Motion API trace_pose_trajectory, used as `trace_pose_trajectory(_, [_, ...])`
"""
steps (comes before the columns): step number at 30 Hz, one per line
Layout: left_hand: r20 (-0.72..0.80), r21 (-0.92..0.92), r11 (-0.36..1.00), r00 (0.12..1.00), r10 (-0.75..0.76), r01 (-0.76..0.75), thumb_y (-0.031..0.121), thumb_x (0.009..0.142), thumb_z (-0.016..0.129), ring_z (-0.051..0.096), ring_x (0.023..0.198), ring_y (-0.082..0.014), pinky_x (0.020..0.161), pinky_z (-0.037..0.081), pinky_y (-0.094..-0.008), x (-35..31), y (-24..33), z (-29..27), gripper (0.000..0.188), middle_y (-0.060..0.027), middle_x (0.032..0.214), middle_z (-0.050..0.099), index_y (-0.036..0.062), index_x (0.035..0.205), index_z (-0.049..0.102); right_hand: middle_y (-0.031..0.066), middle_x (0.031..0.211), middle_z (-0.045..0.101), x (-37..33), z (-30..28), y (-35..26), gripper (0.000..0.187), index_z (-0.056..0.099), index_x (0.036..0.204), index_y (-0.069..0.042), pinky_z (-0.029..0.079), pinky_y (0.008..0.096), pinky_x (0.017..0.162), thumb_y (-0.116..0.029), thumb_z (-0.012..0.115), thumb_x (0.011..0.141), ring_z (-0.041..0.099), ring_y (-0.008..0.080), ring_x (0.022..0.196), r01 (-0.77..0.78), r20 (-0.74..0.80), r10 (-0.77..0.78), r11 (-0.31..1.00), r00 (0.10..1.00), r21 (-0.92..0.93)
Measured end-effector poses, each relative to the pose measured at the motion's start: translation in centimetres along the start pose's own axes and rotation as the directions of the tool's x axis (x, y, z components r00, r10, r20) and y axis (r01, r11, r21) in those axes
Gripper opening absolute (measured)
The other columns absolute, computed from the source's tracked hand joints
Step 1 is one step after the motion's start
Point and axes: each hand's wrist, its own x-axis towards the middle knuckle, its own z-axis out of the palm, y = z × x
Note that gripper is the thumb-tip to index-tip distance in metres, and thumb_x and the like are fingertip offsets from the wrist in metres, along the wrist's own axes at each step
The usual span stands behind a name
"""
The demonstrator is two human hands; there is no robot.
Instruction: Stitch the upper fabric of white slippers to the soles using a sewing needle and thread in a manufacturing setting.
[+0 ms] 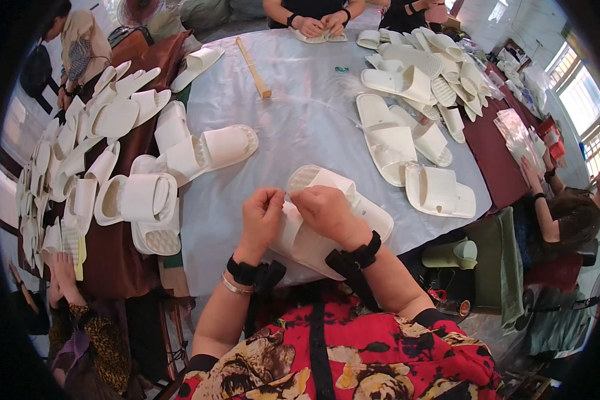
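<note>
My left hand (263, 208) and my right hand (328, 210) are held close together with a small gap between them. Both are closed, fingers curled into a pinch; anything between the fingertips is too small to make out. Directly beneath them, a pair of white slippers (375, 215) lies on the table near its front edge, partly covered by my hands and wrists. To the left of my hands, another white slipper (230, 145) rests with its toe toward the right, touching more slippers. Dark bands circle both my wrists.
A pale plastic-covered table (300, 127) carries slipper heaps at left (80, 153) and right (413, 73). A wooden stick (253, 68) lies at the back. Other people's hands work across the table (323, 25), at lower left (61, 277) and at right (532, 175). A green bin (503, 267) stands below right.
</note>
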Motion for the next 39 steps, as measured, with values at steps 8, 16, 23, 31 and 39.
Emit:
trace_pose_trajectory(8, [0.025,0.022,1.000,1.000,0.006,-0.006,0.014,0.092,0.060,0.051,0.068,-0.0045,0.061,0.043,-0.0199,-0.2,-0.2,0.4,0.015,0.0028,0.076,0.060,-0.0002,0.090,0.064,0.0108,0.065,0.058,-0.1,0.3,0.4,0.005,0.054,0.078,-0.007,0.047,0.0412,0.054,-0.010,0.057,0.076,0.060,0.0304,0.064,0.005,0.020,-0.006,1.000,1.000,0.014])
trace_pose_trajectory(16, [0.047,-0.097,0.995,0.999,-0.025,0.030,0.011,0.091,0.060,0.054,0.075,-0.0049,0.066,0.046,-0.0213,-0.1,0.2,0.8,0.014,-0.0005,0.084,0.063,-0.0004,0.098,0.063,0.0103,0.066,0.057,0.6,-0.8,-0.3,0.007,0.051,0.073,-0.006,0.048,0.0417,0.055,-0.009,0.057,0.076,0.061,0.0305,0.064,0.047,0.024,-0.046,0.998,0.999,-0.050])
trace_pose_trajectory(23, [-0.233,-0.206,0.976,0.965,-0.120,0.072,0.019,0.094,0.058,0.056,0.081,-0.0080,0.070,0.044,-0.0197,0.1,-0.3,-2.9,0.019,-0.0004,0.090,0.062,0.0044,0.106,0.059,0.0138,0.071,0.061,5.1,-10.0,-0.6,0.014,0.061,0.090,-0.007,0.049,0.0370,0.055,-0.007,0.062,0.076,0.061,0.0321,0.067,-0.056,-0.206,-0.001,0.962,0.978,-0.268])
trace_pose_trajectory(31, [-0.217,-0.296,0.949,0.959,-0.180,0.111,0.020,0.094,0.057,0.056,0.074,-0.0076,0.065,0.044,-0.0199,-1.2,-2.9,-5.1,0.015,0.0003,0.085,0.062,0.0069,0.101,0.060,0.0061,0.074,0.064,3.9,-28.1,9.7,0.013,0.059,0.091,-0.002,0.049,0.0231,0.057,-0.013,0.052,0.094,0.059,0.0093,0.063,-0.254,-0.921,0.210,0.959,0.329,0.128])
trace_pose_trajectory(39, [-0.303,-0.349,0.923,0.913,-0.275,0.162,0.018,0.093,0.058,0.058,0.076,-0.0097,0.066,0.046,-0.0223,-1.3,-2.6,-6.5,0.021,-0.0011,0.089,0.061,0.0064,0.110,0.056,0.0239,0.093,0.064,-5.9,-26.2,18.1,0.031,0.054,0.114,0.001,0.046,0.0484,0.078,-0.016,0.053,0.088,0.058,0.0442,0.089,-0.704,-0.607,0.370,0.482,0.703,-0.521])
